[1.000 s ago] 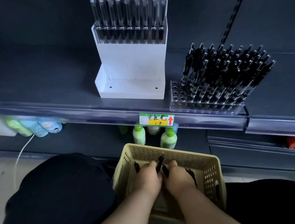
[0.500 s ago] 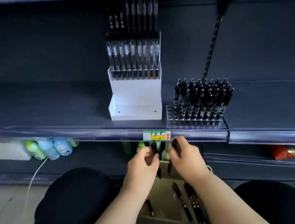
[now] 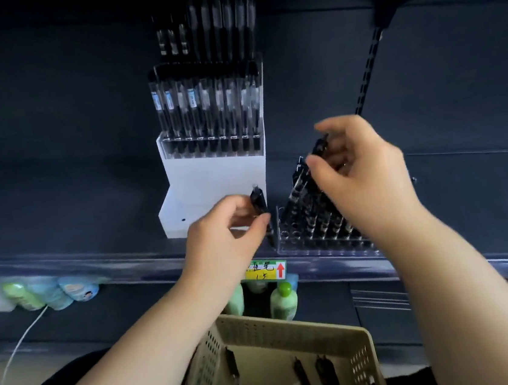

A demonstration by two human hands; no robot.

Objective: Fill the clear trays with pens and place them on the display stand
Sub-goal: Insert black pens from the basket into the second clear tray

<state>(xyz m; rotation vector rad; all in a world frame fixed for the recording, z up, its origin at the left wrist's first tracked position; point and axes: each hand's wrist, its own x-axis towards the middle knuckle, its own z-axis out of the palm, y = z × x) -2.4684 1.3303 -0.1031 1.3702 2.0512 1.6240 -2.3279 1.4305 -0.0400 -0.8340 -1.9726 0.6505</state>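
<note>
Pinching one pen (image 3: 259, 204) each for slotting, the left hand (image 3: 225, 227) hovers beside, and the right hand (image 3: 361, 173) above, the clear tray (image 3: 316, 250) at the shelf's (image 3: 59, 214) front edge.

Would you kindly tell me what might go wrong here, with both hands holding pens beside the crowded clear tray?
The clear tray is packed with leaning pens, so the right hand, when inserting its pen, might knock neighbours askew. The left hand pinches a second pen above the shelf edge; a slip might send it past the basket below.
</note>
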